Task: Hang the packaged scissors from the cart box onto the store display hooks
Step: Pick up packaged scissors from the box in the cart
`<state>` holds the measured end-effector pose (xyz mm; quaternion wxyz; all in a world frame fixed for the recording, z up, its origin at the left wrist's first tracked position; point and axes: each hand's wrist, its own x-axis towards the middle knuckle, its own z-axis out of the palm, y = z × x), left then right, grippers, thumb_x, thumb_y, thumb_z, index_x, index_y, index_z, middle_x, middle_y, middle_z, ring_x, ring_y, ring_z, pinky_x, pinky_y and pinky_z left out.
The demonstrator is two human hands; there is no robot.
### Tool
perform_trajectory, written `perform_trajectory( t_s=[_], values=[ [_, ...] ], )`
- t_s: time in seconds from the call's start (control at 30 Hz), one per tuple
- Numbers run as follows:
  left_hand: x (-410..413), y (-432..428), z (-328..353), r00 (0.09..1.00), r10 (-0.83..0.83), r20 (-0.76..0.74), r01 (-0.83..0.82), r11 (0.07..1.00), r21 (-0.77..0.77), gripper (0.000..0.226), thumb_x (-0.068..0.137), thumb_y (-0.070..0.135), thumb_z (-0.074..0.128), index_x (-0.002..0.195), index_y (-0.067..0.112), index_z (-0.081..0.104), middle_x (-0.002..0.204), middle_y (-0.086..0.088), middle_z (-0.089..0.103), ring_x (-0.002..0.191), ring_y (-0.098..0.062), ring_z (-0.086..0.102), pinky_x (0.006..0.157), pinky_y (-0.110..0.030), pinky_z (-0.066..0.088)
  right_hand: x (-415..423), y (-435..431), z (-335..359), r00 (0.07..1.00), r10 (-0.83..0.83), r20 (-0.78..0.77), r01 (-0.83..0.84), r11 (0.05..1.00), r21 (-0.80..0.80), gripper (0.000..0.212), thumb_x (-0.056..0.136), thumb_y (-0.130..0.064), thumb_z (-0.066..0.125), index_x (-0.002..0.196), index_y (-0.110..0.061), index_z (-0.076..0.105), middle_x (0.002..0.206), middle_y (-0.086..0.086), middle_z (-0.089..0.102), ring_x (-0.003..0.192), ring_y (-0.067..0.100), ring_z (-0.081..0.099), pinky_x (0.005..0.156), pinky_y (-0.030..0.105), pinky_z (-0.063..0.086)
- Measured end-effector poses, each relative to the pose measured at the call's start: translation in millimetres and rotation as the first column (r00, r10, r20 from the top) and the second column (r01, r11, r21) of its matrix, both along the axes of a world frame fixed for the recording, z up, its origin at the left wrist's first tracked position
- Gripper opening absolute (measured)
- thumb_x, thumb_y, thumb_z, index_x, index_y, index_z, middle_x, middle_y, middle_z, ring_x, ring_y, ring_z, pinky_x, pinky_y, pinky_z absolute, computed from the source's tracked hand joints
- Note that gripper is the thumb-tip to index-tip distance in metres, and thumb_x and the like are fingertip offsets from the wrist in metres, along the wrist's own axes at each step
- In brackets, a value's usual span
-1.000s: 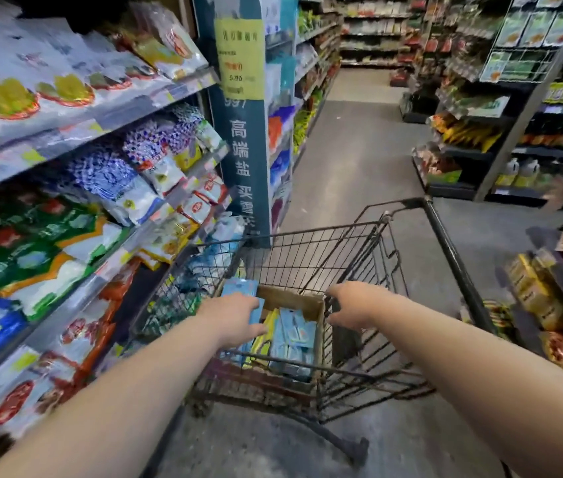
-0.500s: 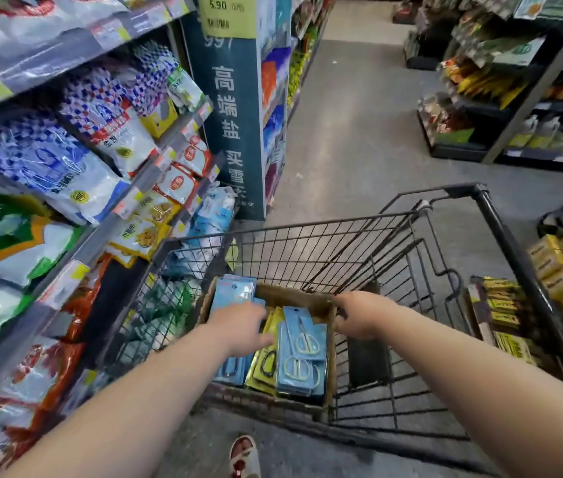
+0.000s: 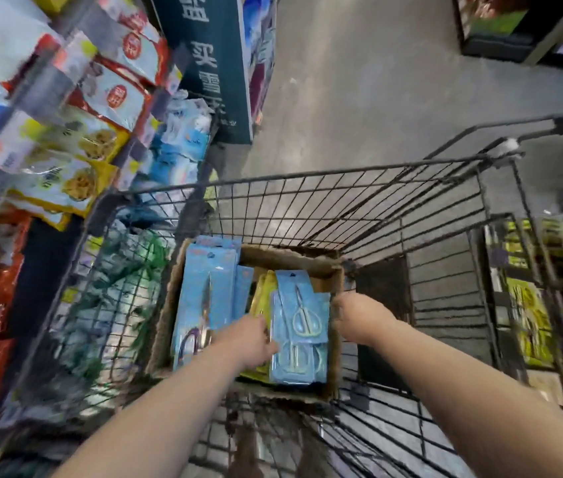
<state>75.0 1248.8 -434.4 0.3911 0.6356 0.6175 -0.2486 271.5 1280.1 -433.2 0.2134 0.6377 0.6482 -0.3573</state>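
fingers of the left hand dip into the cardboard box between 2 groups of packs, their tips hidden and blurred, so i cannot tell whether they pinch anything yet. the right hand sits at the box's right wall with its fingers curled over the rim, apparently steadying it. the box stands in the near left corner of the wire cart. the packaged scissors that matter most lie in the right half of the box, a small blue stack whose left edge touches the left fingertips. taller blue packs lean against the box's left wall, and yellow packs sit between the 2. every pack runs lengthwise from the box's near wall to its far wall, hang tabs toward the far wall. the left hand is nearer the small stack, so a grip on its left edge looks the likely step. no display hooks show; shelves of bagged goods stand left of the box.
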Motion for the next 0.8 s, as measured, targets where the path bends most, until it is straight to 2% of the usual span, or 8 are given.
perform_trajectory(
  t_s=[0.17, 0.33, 0.43, 0.6, 0.8],
  values=[
    [11.3, -0.8, -57.9, 0.962, 0.271, 0.03, -0.268, 0.96, -0.088, 0.047, 0.089, 0.045, 0.054, 0.127, 0.017, 0.051, 0.128, -0.007, 0.058, 0.116, -0.028, 0.056, 0.093, -0.033, 0.047, -3.6, 19.8, -65.0, 0.999, -0.052, -0.015, 0.051, 0.997, -0.063, 0.042, 0.088, -0.03, 0.052, 0.129, -0.02, 0.049, 0.131, 0.006, 0.054, 0.118, 0.026, 0.053, 0.094, 0.036, 0.046],
    [21.9, 5.2, -105.7, 0.873, 0.486, 0.043, -0.477, 0.869, -0.133, 0.063, 0.086, 0.049, 0.058, 0.137, 0.016, 0.043, 0.138, -0.005, 0.051, 0.122, -0.027, 0.052, 0.098, -0.035, 0.045, -13.9, 32.2, -121.8, 0.99, -0.135, -0.041, 0.13, 0.986, -0.104, 0.043, 0.089, -0.026, 0.052, 0.131, -0.016, 0.046, 0.135, 0.009, 0.05, 0.122, 0.028, 0.05, 0.098, 0.037, 0.044],
    [24.5, 6.9, -126.1, 0.841, 0.54, 0.036, -0.532, 0.837, -0.132, 0.063, 0.085, 0.048, 0.06, 0.134, 0.012, 0.044, 0.137, -0.008, 0.051, 0.121, -0.028, 0.053, 0.095, -0.034, 0.045, -20.2, 36.3, -144.0, 0.978, -0.204, -0.046, 0.196, 0.971, -0.135, 0.048, 0.09, -0.028, 0.052, 0.135, -0.015, 0.041, 0.139, 0.01, 0.046, 0.124, 0.029, 0.049, 0.098, 0.036, 0.043],
    [30.4, 1.2, -147.5, 0.801, 0.599, 0.03, -0.591, 0.796, -0.129, 0.061, 0.082, 0.046, 0.062, 0.13, 0.011, 0.048, 0.131, -0.01, 0.055, 0.118, -0.028, 0.054, 0.094, -0.034, 0.045, -29.8, 38.3, -164.5, 0.95, -0.313, -0.026, 0.304, 0.937, -0.172, 0.049, 0.085, -0.04, 0.058, 0.126, -0.015, 0.045, 0.13, 0.012, 0.05, 0.111, 0.032, 0.057, 0.088, 0.037, 0.048],
    [32.3, 0.9, -160.2, 0.732, 0.68, 0.038, -0.676, 0.732, -0.085, 0.038, 0.081, 0.035, 0.067, 0.108, 0.012, 0.054, 0.111, -0.006, 0.064, 0.099, -0.027, 0.061, 0.08, -0.033, 0.049, -30.1, 38.9, -176.7, 0.917, -0.398, 0.029, 0.398, 0.908, -0.132, 0.053, 0.082, -0.038, 0.065, 0.124, -0.014, 0.044, 0.129, 0.01, 0.048, 0.116, 0.033, 0.054, 0.092, 0.038, 0.045]
  ],
)
